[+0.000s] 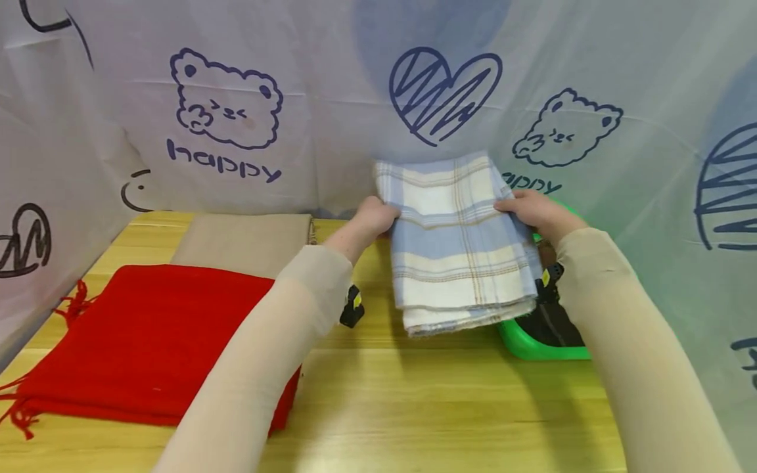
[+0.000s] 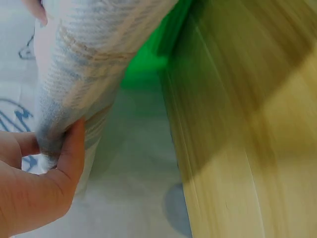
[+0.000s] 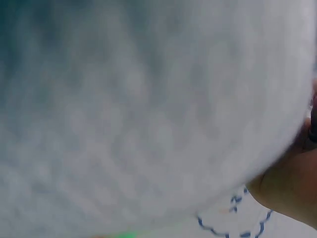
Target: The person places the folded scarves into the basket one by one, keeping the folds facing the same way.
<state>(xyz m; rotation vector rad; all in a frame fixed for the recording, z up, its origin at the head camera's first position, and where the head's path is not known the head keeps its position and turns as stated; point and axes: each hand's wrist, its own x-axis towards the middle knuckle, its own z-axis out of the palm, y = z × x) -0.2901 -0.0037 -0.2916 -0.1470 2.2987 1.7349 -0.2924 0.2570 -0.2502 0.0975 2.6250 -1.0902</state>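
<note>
Both hands hold up a folded plaid scarf [image 1: 455,243], white and light blue with thin brown lines, above the wooden table. My left hand [image 1: 376,217] pinches its left edge; in the left wrist view the thumb and fingers of that hand [image 2: 44,183] grip the folded layers. The right hand [image 1: 541,210] pinches the opposite edge. The scarf's fabric [image 3: 148,124] fills most of the right wrist view, blurred, with part of the right hand [image 3: 292,183] at the side. Behind the scarf's lower right stands a green basket [image 1: 532,348], partly hidden, with dark items inside.
A folded red scarf [image 1: 160,341] with fringe lies at the left of the table [image 1: 378,407]. Beyond it lies a folded beige cloth [image 1: 248,240], partly covered by the red one. A white curtain with printed bears and hearts [image 1: 337,98] hangs behind the table.
</note>
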